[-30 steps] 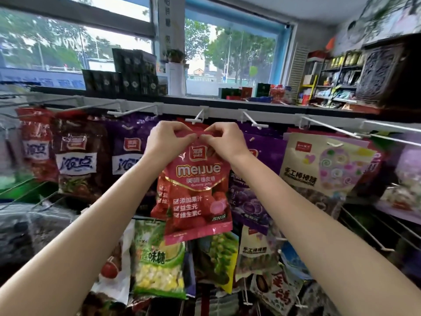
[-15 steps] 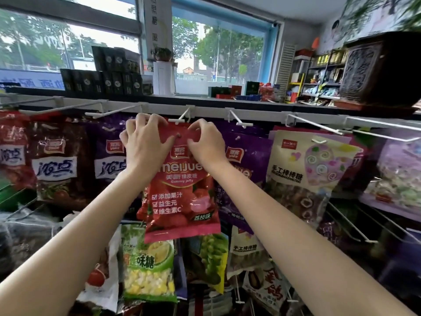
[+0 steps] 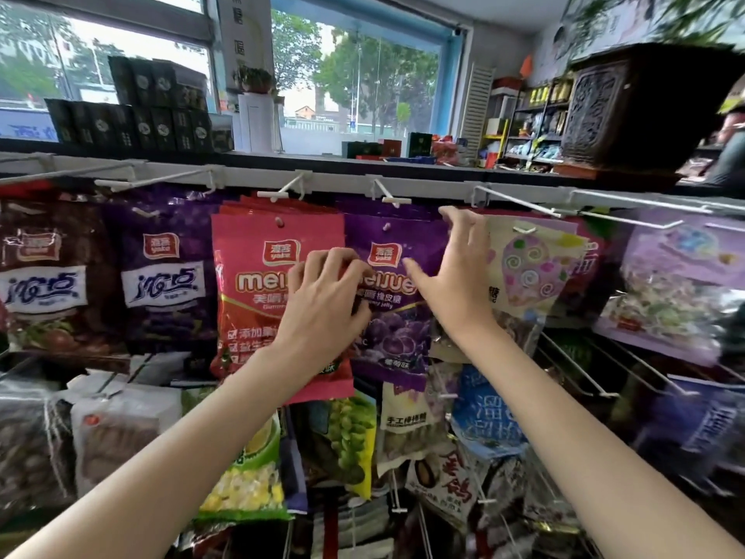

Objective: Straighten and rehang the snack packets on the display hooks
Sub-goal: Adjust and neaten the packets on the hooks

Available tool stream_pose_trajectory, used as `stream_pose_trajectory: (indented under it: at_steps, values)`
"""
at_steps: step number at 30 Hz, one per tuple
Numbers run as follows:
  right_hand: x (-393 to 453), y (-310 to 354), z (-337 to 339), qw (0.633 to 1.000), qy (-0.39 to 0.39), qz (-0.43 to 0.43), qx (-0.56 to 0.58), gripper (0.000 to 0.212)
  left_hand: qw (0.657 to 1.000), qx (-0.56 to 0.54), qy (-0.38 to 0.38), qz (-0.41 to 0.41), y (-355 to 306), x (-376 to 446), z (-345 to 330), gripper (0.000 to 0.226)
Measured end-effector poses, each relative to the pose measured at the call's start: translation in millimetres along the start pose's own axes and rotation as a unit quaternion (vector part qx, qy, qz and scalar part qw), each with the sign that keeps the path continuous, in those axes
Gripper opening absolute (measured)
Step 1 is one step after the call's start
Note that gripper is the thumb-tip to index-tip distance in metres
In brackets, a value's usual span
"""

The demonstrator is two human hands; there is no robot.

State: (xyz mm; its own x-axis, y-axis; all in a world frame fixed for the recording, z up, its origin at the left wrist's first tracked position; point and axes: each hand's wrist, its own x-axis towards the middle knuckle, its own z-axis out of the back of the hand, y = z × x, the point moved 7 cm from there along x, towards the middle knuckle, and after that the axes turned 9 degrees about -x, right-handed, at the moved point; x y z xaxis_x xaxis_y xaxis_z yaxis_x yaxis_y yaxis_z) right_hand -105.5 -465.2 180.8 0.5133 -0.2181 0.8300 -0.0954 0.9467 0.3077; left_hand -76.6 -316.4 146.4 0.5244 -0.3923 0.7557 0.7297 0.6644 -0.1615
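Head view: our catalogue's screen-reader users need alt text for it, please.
A person's left hand touches a red meijue packet hanging on a display hook, while the open right hand reaches over the purple meijue packet beside it. More snack packets hang around them.

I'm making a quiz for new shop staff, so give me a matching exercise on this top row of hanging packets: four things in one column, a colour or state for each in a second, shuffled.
Things:
1. meijue packet under the left hand
2. meijue packet between the hands
3. left hand
4. right hand

Colour or state:
A. purple, grapes pictured
B. fingers spread, reaching up at the packets' top edge
C. red, hanging on its hook
D. fingers curled, resting on the packets' fronts

Pairs: 1-C, 2-A, 3-D, 4-B
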Motion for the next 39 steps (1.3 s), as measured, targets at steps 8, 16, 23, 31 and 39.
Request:
stream_pose_trajectory:
  at_steps: [8,16,23,31,39]
  values:
    - [-7.0,-56.9,-35.9,0.953,0.179,-0.207,0.132,0.04,1.0,0.03,-0.001,-0.005,-6.7,-1.2,-6.8,0.039]
    - [-9.8,-89.6,46.4,0.991,-0.098,-0.085,0.012,0.036,0.995,-0.064,0.022,-0.071,-56.5,2.9,-32.0,0.033]
    - [-12.7,-193.4,33.5,0.929,0.129,-0.324,0.122,0.044,0.993,-0.078,0.034,-0.083,-95.1,16.5,-60.0,0.039]
    - [-5.7,-189.3,28.3,0.948,0.211,-0.171,0.164,0.029,0.992,-0.104,0.041,-0.053,-144.5,40.3,-96.3,0.041]
    - [11.5,-209.9,66.3,0.914,0.266,-0.143,0.273,0.018,0.989,-0.12,0.031,0.078,-154.7,51.8,-111.3,0.048]
